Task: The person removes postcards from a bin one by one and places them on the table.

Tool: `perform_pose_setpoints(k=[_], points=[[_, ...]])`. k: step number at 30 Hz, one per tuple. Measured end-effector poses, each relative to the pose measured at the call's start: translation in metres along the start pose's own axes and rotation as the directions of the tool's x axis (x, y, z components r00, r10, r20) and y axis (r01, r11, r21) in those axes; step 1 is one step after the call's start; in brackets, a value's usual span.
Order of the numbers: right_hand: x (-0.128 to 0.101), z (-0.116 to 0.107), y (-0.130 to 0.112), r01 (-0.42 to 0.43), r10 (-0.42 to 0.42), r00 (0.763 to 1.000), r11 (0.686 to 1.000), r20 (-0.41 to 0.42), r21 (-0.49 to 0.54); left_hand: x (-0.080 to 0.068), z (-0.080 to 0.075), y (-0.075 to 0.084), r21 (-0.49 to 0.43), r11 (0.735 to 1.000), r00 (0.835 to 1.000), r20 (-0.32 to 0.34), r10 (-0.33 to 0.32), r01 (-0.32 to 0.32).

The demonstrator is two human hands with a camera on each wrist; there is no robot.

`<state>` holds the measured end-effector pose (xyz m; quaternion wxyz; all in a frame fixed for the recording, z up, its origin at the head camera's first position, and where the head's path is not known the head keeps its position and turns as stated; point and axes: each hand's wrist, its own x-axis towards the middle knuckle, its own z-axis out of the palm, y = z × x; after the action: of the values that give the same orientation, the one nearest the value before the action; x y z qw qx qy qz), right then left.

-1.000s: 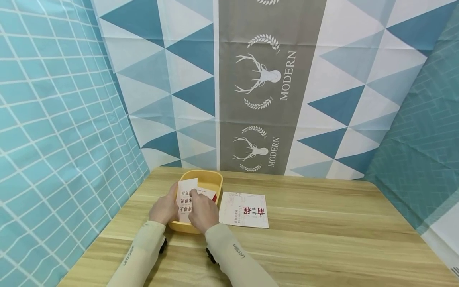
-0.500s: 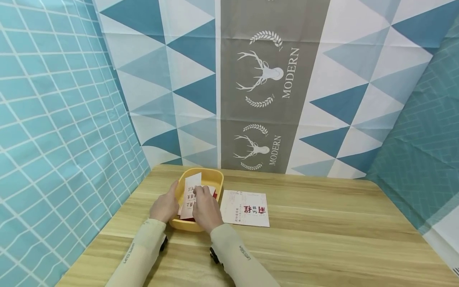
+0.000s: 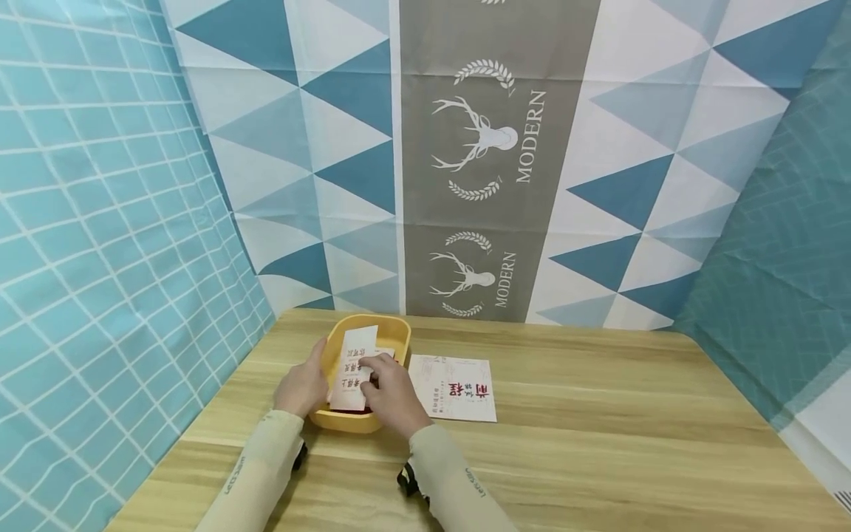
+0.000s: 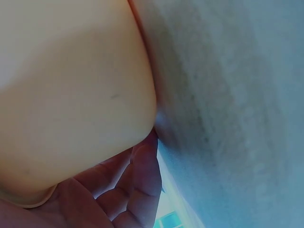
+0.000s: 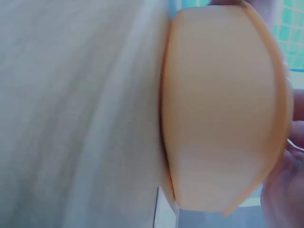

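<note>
A yellow plastic bin [image 3: 342, 423] sits at the back left of the table. My left hand [image 3: 301, 384] grips its left side, fingers [image 4: 143, 175] against the outer wall in the left wrist view. A long white card [image 3: 359, 340] with rows of dark red characters lies slantwise in the bin. My right hand [image 3: 392, 395] is over the bin's right side, its fingertips at the card's right edge and its thumb apart from the forefinger. Another pale card [image 3: 385, 352] and a bit of red show beneath it. In the right wrist view the bin wall [image 5: 221, 104] hides most of the hand.
A square white sheet [image 3: 459, 403] with red and black printing lies flat right of the bin. Wooden table top [image 3: 598, 428] stretches to the right. A patterned cloth [image 3: 479, 185] hangs behind the table and a blue tiled-print cloth [image 3: 120, 244] at the left.
The long card has tilted rightward from its nearly straight position a second ago. My right hand has slid right across it, and its finger and thumb have spread. The left hand has stayed on the bin.
</note>
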<state>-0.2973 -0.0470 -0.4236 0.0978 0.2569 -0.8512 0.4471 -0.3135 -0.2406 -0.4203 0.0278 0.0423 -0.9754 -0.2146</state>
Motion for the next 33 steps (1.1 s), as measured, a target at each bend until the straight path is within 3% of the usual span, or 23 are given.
perform_pose_setpoints(k=[7, 13, 20, 28, 33], points=[[-0.001, -0.010, 0.003, -0.080, 0.065, 0.994, 0.982, 0.091, 0.172, 0.000, 0.002, -0.002, -0.011, 1.000, 1.000, 0.007, -0.019, 0.019], [0.001, -0.029, 0.001, -0.204, 0.153, 0.975, 0.905, 0.162, 0.372, 0.002, 0.003, -0.001, -0.020, 0.999, 1.000, 0.005, -0.028, 0.028], [0.006, -0.070, -0.010, -0.247, 0.229, 0.968, 0.828, 0.099, 0.503, 0.002, 0.000, 0.000, -0.005, 1.000, 1.000, -0.022, 0.001, -0.001], [0.002, -0.115, -0.016, -0.195, 0.228, 0.974, 0.833, -0.001, 0.518, 0.001, 0.000, -0.001, 0.000, 1.000, 1.000, -0.013, -0.021, 0.021], [-0.005, -0.137, -0.019, -0.187, 0.250, 0.967, 0.819, -0.044, 0.542, 0.002, 0.001, -0.002, 0.010, 1.000, 1.000, -0.012, -0.023, 0.023]])
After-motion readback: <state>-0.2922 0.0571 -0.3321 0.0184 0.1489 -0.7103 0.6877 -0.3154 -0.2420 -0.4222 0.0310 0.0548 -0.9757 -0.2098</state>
